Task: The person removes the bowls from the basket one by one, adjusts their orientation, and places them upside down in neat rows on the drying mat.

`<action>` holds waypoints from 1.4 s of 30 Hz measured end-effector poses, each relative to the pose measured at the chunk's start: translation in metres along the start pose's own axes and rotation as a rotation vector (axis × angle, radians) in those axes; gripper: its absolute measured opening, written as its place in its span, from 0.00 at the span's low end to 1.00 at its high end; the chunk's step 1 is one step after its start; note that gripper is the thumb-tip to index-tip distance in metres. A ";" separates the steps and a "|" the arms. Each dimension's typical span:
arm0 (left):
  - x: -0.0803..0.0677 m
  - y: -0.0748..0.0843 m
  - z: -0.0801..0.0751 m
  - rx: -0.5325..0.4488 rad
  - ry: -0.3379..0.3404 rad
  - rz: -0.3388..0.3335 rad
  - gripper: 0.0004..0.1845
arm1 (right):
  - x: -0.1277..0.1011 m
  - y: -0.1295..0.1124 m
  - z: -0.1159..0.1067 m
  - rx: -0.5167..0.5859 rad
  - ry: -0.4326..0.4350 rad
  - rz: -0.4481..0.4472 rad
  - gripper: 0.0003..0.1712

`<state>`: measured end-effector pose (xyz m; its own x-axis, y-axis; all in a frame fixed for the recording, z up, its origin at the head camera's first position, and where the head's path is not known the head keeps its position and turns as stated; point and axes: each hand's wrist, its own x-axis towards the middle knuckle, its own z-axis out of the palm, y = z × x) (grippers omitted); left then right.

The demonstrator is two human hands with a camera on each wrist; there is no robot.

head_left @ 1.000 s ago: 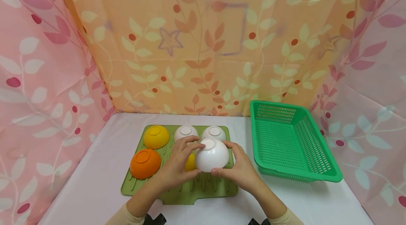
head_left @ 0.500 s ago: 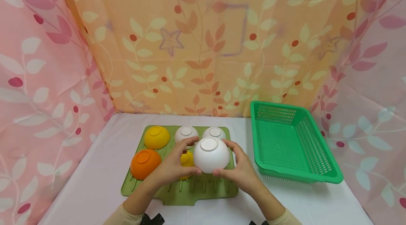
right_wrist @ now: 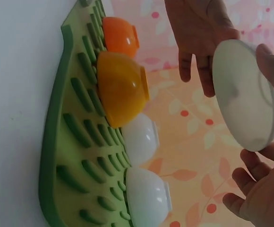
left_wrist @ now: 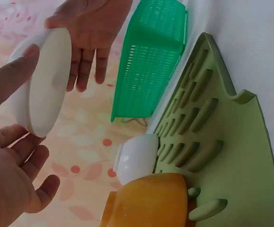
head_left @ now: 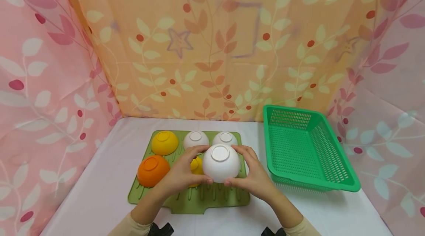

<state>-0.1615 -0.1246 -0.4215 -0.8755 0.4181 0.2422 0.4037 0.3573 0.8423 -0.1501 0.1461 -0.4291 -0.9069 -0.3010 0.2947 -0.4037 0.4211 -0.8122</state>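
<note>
Between both hands a white bowl (head_left: pixel 221 167) is held upside down, raised above the green drying mat (head_left: pixel 229 198). My left hand (head_left: pixel 180 171) grips its left side with thumb and fingers; my right hand (head_left: pixel 254 177) grips the right side the same way. In the left wrist view the bowl's open side (left_wrist: pixel 52 82) faces down toward the mat. Just behind the left hand, a yellow bowl (head_left: pixel 196 166) is partly hidden. Other upturned bowls rest on the mat: an orange bowl (head_left: pixel 153 171), a yellow bowl at the back left (head_left: pixel 165 143), and two white bowls (head_left: pixel 196 138) at the back.
To the right of the mat stands a green slotted basket (head_left: pixel 299 154) with nothing inside. A white cloth (head_left: pixel 99 177) covers the table. Patterned curtains (head_left: pixel 212 44) close off the back and both sides.
The left fingers have shifted from the bowl's base to its side. The bowl has turned slightly and stays at about the same place over the mat.
</note>
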 end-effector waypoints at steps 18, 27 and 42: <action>0.027 -0.006 0.027 0.222 0.017 -0.029 0.50 | 0.003 0.025 -0.010 -0.172 0.004 0.074 0.60; 0.043 -0.017 0.034 0.324 -0.029 -0.077 0.50 | 0.011 0.044 -0.004 -0.197 -0.029 0.164 0.61; 0.055 -0.037 0.050 0.604 -0.099 -0.070 0.47 | 0.016 0.067 0.008 -0.276 -0.050 0.219 0.56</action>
<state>-0.2116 -0.0733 -0.4634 -0.8881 0.4419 0.1264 0.4510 0.7846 0.4254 -0.1906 0.1630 -0.4833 -0.9712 -0.2167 0.0986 -0.2242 0.6931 -0.6851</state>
